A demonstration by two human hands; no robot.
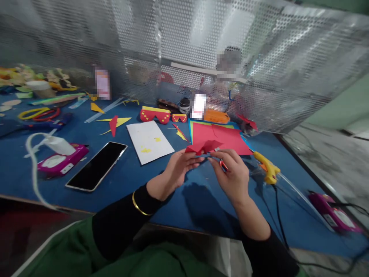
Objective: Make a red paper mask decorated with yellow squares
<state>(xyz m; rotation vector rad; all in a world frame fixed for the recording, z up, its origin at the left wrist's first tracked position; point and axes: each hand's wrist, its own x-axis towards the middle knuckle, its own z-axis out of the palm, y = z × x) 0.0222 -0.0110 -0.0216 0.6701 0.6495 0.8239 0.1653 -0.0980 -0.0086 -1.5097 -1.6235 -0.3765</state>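
A folded red paper piece (204,147) is held above the blue table (138,192), between both hands. My left hand (180,167) grips its left side, with the fingers beneath it. On the right, my right hand (232,171) is closed with fingertips at the paper's right edge. A small red and metallic tool (223,165) rests within that hand; its tip seems to lie by the paper, but what it is cannot be made out. Behind the hands lie red sheets (230,139) on yellow and blue ones. Left of them is a white sheet (150,143) with yellow bits.
A yellow glue gun (268,168) with a trailing cord lies right. Red-and-yellow paper glasses (155,114) stand behind the white sheet. At left are a black phone (98,165) and a magenta power strip (62,159). A perforated silver sheet (184,42) hangs behind.
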